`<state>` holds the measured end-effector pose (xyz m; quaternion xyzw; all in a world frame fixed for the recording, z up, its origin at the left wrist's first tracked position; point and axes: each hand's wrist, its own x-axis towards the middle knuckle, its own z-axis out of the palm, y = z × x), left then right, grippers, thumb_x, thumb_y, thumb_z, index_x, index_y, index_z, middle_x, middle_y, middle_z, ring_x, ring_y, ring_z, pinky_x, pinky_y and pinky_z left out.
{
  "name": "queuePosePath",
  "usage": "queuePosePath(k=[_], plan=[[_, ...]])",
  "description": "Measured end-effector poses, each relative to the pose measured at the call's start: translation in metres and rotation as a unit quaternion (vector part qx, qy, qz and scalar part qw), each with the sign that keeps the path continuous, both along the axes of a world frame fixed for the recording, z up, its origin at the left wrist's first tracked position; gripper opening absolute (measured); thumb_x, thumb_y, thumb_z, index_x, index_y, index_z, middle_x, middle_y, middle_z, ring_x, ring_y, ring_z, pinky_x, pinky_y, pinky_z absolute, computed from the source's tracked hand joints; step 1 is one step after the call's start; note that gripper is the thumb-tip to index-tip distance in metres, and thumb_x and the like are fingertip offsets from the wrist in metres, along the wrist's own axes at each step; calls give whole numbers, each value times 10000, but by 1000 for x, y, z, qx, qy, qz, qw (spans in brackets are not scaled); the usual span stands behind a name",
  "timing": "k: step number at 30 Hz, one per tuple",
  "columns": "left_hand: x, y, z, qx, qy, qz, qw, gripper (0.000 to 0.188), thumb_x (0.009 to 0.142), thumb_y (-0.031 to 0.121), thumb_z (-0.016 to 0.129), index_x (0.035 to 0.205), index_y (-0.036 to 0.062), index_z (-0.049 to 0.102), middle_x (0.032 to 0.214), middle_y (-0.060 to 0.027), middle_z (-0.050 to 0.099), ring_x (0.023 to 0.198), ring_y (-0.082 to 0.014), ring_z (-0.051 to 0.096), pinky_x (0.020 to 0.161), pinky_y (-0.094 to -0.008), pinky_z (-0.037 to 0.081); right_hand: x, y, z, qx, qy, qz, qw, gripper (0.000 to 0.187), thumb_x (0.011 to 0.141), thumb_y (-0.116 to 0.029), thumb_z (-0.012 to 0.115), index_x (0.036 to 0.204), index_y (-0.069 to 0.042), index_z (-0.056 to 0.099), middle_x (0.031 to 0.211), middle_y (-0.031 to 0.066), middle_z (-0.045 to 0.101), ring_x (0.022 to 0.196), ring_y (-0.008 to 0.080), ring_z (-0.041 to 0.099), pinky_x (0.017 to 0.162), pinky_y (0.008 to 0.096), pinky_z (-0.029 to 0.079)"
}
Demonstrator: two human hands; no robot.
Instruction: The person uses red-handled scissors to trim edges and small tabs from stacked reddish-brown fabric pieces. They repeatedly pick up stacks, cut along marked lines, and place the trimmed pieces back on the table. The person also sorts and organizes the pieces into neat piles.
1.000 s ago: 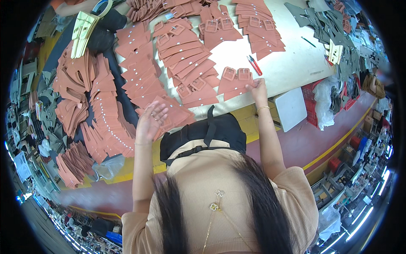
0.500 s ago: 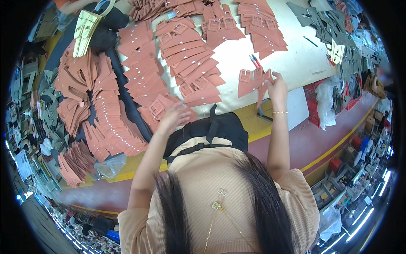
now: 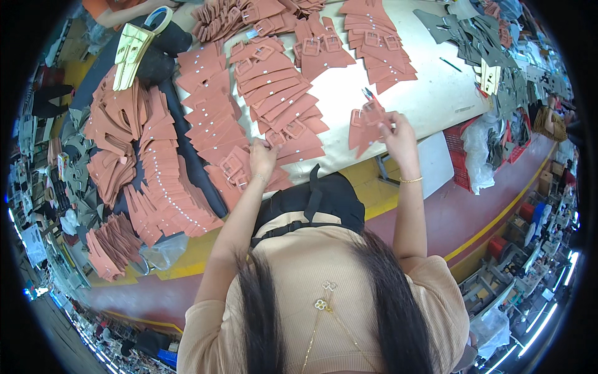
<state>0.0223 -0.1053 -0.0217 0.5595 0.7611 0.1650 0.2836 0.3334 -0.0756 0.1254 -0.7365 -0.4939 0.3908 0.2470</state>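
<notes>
My right hand (image 3: pixel 400 142) pinches a small terracotta leather piece (image 3: pixel 364 124) with covered square buckles, at the table's near edge. A red pen (image 3: pixel 368 93) lies just behind that piece. My left hand (image 3: pixel 263 159) is closed, its fingertips at the near end of an overlapping row of terracotta leather pieces (image 3: pixel 276 85); they seem to grip a piece's edge, partly hidden by the hand. Beside the left wrist lies another buckled piece (image 3: pixel 232 165), and a further row of pieces (image 3: pixel 212 118) runs away behind it.
Fanned terracotta pieces (image 3: pixel 168 174) cover the table's left side. A pale gold stack (image 3: pixel 132 50) rests on a black form (image 3: pixel 163 59). Dark grey pieces (image 3: pixel 467 37) lie far right, above a red crate (image 3: pixel 458 153). Another person's arm (image 3: pixel 128 14) shows at far left.
My left hand has moved forward and right, its fingers closing at the row's near end. My right hand has shifted slightly left and nearer, and the piece in it has turned.
</notes>
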Motion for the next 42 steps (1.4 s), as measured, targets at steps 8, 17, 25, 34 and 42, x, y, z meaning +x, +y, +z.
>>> queuePosePath(k=[8, 17, 25, 34, 42], plan=[[-45, 15, 115, -121, -176, 50, 976, 296, 735, 161, 721, 853, 1, 502, 684, -78, 590, 658, -165, 614, 579, -304, 473, -80, -30, -57, -90, 524, -6, 847, 111, 897, -82, 597, 951, -15, 526, 937, 41, 567, 840, 119, 610, 670, 226, 561], [-67, 3, 204, -55, -163, 92, 981, 234, 803, 125, 686, 909, 31, 500, 739, -47, 583, 624, -88, 544, 540, -243, 452, -114, -37, -137, -43, -159, 164, 973, 220, 698, -164, 725, 844, -30, 628, 979, 145, 586, 959, 331, 541, 824, 429, 448], [-17, 18, 120, -1, -534, 86, 841, 230, 850, 94, 657, 945, 94, 447, 802, -14, 541, 647, -63, 547, 477, -209, 508, -112, -37, -156, -35, -122, 181, 975, 274, 711, -153, 697, 929, -2, 626, 871, 187, 644, 833, 366, 629, 739, 466, 488], [3, 20, 1, -157, -283, 118, 939, 340, 813, 140, 673, 1013, -2, 437, 760, -118, 609, 509, -180, 619, 463, -315, 517, -69, -60, -100, -223, 283, 20, 933, 99, 801, -62, 653, 884, -36, 608, 746, -13, 572, 622, 60, 508, 528, 226, 402], [-51, 16, 70, -170, -448, 104, 871, 320, 866, 214, 628, 1057, 4, 479, 861, -153, 624, 599, -180, 652, 490, -287, 540, -59, -27, -22, -187, 382, 67, 902, 183, 887, -73, 589, 1060, -36, 542, 1025, 36, 594, 921, 91, 537, 840, 253, 428]])
